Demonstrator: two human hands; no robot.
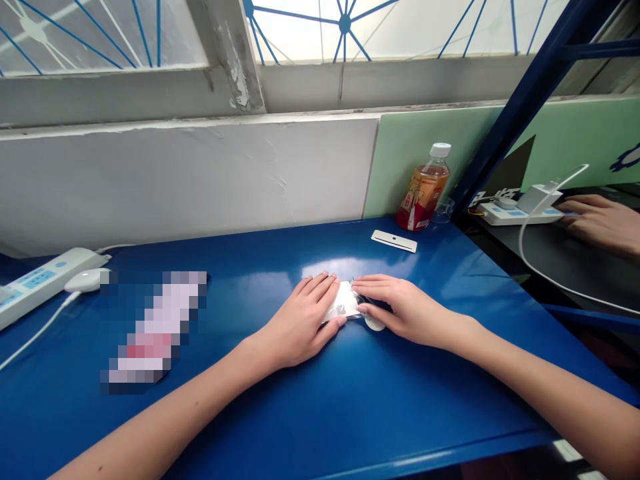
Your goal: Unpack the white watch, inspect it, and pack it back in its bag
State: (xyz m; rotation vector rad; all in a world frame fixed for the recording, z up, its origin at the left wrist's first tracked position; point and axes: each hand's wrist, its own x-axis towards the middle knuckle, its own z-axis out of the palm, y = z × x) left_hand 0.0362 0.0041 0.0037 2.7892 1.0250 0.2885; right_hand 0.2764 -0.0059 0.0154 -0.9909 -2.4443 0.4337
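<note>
Both my hands rest on the blue table [320, 400] around a small clear plastic packet [345, 303] with a white and dark item inside. My left hand [305, 323] lies flat beside it, fingers stretched, thumb touching the packet's near edge. My right hand [400, 307] covers the packet's right end, fingers extended and pressed together on it. A small white round piece [375, 325] shows under my right thumb.
A flat white card [394, 241] lies further back. A bottle of amber drink [424, 190] stands by the green panel. A white power strip [35, 283] and plug sit at far left. Another person's hand [603, 223] rests near a second power strip [520, 212] at right.
</note>
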